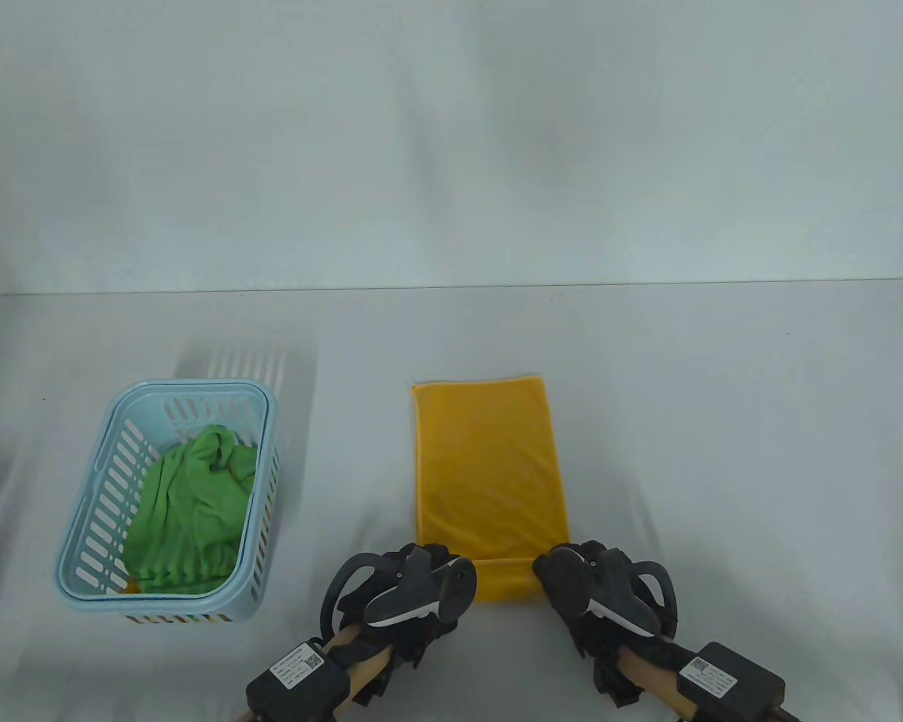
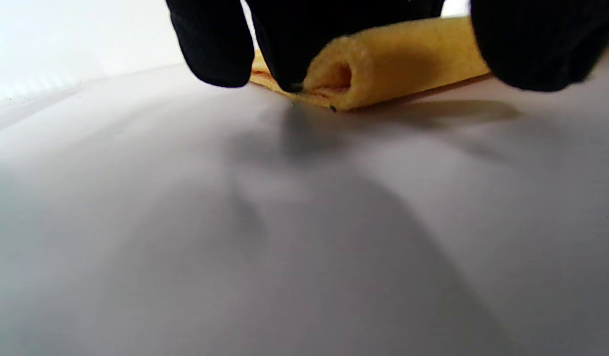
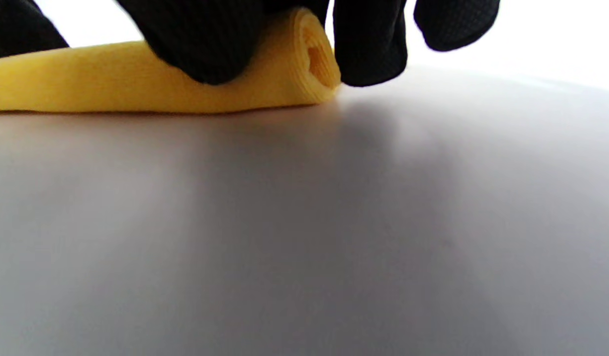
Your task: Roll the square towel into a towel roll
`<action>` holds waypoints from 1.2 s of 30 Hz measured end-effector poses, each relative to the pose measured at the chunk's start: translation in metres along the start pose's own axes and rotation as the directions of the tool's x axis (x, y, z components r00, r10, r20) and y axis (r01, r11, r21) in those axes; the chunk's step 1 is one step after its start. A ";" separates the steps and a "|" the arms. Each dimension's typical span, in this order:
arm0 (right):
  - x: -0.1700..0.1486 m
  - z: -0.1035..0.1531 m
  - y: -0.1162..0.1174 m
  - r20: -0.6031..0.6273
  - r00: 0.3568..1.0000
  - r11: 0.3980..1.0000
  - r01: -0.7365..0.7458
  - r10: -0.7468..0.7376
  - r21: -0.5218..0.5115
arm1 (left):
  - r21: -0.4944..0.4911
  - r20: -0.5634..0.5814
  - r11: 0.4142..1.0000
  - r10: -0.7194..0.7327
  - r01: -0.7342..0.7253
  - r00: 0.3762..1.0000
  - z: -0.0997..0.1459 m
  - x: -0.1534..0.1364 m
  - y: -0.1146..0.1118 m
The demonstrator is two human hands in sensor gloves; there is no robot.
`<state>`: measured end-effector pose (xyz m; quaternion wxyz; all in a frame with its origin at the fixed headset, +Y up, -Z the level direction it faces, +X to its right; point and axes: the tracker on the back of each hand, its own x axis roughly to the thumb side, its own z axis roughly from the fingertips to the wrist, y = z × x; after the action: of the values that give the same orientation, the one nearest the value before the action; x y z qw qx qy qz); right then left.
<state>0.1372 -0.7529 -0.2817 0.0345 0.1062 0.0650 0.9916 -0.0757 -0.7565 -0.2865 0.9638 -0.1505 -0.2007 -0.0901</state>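
Observation:
A yellow towel (image 1: 489, 466), folded into a long strip, lies flat in the middle of the table, its near end turned over into a short roll (image 1: 506, 579). My left hand (image 1: 414, 583) grips the roll's left end (image 2: 363, 69), fingers curled over it. My right hand (image 1: 598, 579) grips the roll's right end (image 3: 284, 74), thumb and fingers around the open spiral. The trackers on both hands hide the fingers in the table view.
A light blue slotted basket (image 1: 90, 511) stands at the left with a crumpled green towel (image 1: 188, 511) inside. The table's far edge (image 1: 451, 287) meets a white backdrop.

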 end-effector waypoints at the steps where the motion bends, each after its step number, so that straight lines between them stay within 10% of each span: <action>1: -0.001 0.000 -0.001 -0.001 1.000 1.000 0.012 -0.012 -0.001 | -0.002 -0.003 1.000 0.002 -0.002 1.000 0.000 -0.001 -0.001; 36: -0.045 -0.016 -0.005 -0.132 0.860 0.779 0.504 -0.494 0.372 | -0.158 -0.092 0.852 0.491 -0.499 0.867 -0.003 -0.055 0.008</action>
<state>0.1777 -0.7539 -0.3066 0.2726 0.0767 0.2894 0.9144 -0.1227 -0.7440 -0.3137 0.9418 -0.2798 -0.1233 0.1399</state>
